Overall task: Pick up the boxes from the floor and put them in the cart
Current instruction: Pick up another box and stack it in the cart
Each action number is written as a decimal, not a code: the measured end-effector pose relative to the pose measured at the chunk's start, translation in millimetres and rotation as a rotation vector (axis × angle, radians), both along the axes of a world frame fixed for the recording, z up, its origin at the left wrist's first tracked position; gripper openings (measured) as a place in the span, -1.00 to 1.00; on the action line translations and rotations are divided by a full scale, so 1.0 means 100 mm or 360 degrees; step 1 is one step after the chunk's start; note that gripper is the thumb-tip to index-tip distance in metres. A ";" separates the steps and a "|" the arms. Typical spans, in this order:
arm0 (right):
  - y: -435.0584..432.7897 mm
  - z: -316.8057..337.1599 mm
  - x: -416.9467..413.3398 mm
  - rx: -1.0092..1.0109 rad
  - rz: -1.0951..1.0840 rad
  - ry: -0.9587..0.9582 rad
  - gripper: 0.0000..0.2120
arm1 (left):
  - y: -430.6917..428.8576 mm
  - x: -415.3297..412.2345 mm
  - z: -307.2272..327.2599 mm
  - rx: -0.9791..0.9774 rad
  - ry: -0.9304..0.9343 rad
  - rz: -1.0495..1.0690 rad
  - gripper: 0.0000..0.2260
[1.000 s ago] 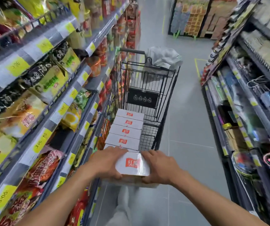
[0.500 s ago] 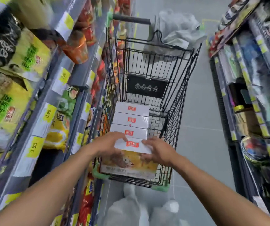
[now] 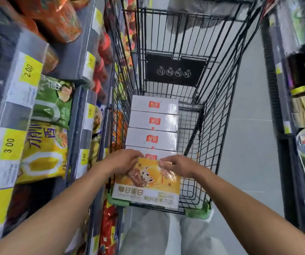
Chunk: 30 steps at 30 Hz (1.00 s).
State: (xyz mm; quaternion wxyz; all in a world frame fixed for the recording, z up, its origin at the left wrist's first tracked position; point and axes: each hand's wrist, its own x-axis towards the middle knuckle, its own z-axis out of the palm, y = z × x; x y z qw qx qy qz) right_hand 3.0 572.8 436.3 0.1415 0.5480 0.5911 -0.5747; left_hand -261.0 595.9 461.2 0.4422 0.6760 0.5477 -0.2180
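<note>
Here's the orange box [image 3: 146, 184], standing at the near end of the cart [image 3: 221, 126]. Its picture face is tipped up toward the camera and its lower edge is down by the cart's near wall. Whether it rests on the cart's floor, I can't tell.

Both hands are on its upper edge. The left hand [image 3: 125, 161] curls its fingers over the upper left corner. The right hand [image 3: 180, 165] pinches the upper right corner, fingertips bent onto the edge. So the box sits just below the two hands and between them, with a forearm coming in over each side of the cart's near end.

Right behind the hands, deeper in the cart, a row of white boxes [image 3: 153, 122] with red labels runs along the cart's left wall, packed side by side and touching. Three show in full, and a fourth peeks out between the knuckles, just behind the orange box's upper edge. On the cart's far wall hangs a black panel [image 3: 173, 69] with four round white symbols. Green bumpers [image 3: 199, 211] cap the cart's near corners.

Tight against the cart's left side stand shelves [image 3: 74, 57] of snack bags [image 3: 45, 153] with yellow price tags [image 3: 10, 144]. Right of the cart lies a strip of grey floor [image 3: 247, 144]. Below the cart's near end, light trousers [image 3: 144, 234] show.
</note>
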 end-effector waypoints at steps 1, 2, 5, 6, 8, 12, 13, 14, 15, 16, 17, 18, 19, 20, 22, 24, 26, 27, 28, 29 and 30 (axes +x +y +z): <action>0.01 -0.04 -0.01 -0.0014 -0.0008 -0.0017 -0.55 | 0.00 0.01 -0.03 -0.0016 0.0006 -0.0023 -0.71; 0.01 -0.08 -0.03 -0.0018 -0.0010 -0.0037 -0.52 | -0.01 0.03 -0.05 -0.0026 0.0017 -0.0055 -0.71; 0.00 -0.12 -0.07 0.0017 -0.0014 -0.0055 -0.43 | -0.02 0.09 -0.08 -0.0026 0.0055 -0.0111 -0.68; -0.01 -0.12 -0.08 0.0034 -0.0038 -0.0054 -0.34 | -0.02 0.10 -0.07 -0.0028 0.0072 -0.0116 -0.67; -0.03 -0.14 -0.09 0.0088 -0.0081 -0.0096 -0.20 | -0.01 0.13 -0.05 -0.0033 0.0098 -0.0112 -0.61; -0.03 0.01 -0.12 0.0285 -0.0013 -0.0202 -0.23 | 0.03 0.22 0.08 0.0034 0.0141 -0.0042 -0.51; -0.03 0.07 -0.11 0.0332 0.0000 -0.0210 -0.21 | 0.04 0.25 0.13 0.0078 0.0148 -0.0049 -0.51; -0.03 0.12 -0.10 0.0375 -0.0005 -0.0215 -0.19 | 0.05 0.28 0.17 0.0130 0.0157 -0.0079 -0.50; -0.01 0.18 -0.08 0.0429 -0.0018 -0.0217 -0.17 | 0.07 0.31 0.22 0.0186 0.0158 -0.0107 -0.48; -0.02 0.27 -0.05 0.0486 -0.0036 -0.0224 -0.16 | 0.07 0.34 0.28 0.0237 0.0137 -0.0134 -0.45; -0.02 0.36 -0.02 0.0550 -0.0049 -0.0221 -0.16 | 0.08 0.37 0.33 0.0274 0.0103 -0.0144 -0.42; -0.03 0.45 0.01 0.0606 -0.0073 -0.0213 -0.16 | 0.08 0.40 0.39 0.0321 0.0049 -0.0143 -0.40; -0.05 0.57 0.05 0.0673 -0.0117 -0.0203 -0.17 | 0.06 0.43 0.44 0.0366 -0.0010 -0.0149 -0.38; -0.06 0.73 0.14 0.0747 -0.0183 -0.0203 -0.20 | 0.07 0.52 0.54 0.0434 -0.0084 -0.0174 -0.36; -0.11 0.97 0.26 0.0884 -0.0303 -0.0187 -0.27 | 0.06 0.63 0.70 0.0508 -0.0188 -0.0194 -0.33; -0.19 1.22 0.43 0.0986 -0.0441 -0.0195 -0.31 | 0.06 0.76 0.88 0.0581 -0.0257 -0.0240 -0.31; -0.29 1.44 0.62 0.1058 -0.0551 -0.0193 -0.33 | 0.08 0.90 1.06 0.0625 -0.0309 -0.0296 -0.29; -0.36 1.55 0.74 0.1109 -0.0602 -0.0208 -0.33 | 0.08 0.99 1.15 0.0655 -0.0331 -0.0336 -0.27; -0.47 1.67 0.89 0.1143 -0.0661 -0.0238 -0.32 | 0.07 1.11 1.26 0.0692 -0.0357 -0.0383 -0.24; -0.56 1.75 1.01 0.1172 -0.0708 -0.0270 -0.32 | 0.07 1.20 1.33 0.0723 -0.0384 -0.0419 -0.20; -0.69 1.84 1.17 0.1205 -0.0765 -0.0308 -0.32 | 0.03 1.34 1.43 0.0765 -0.0423 -0.0475 -0.16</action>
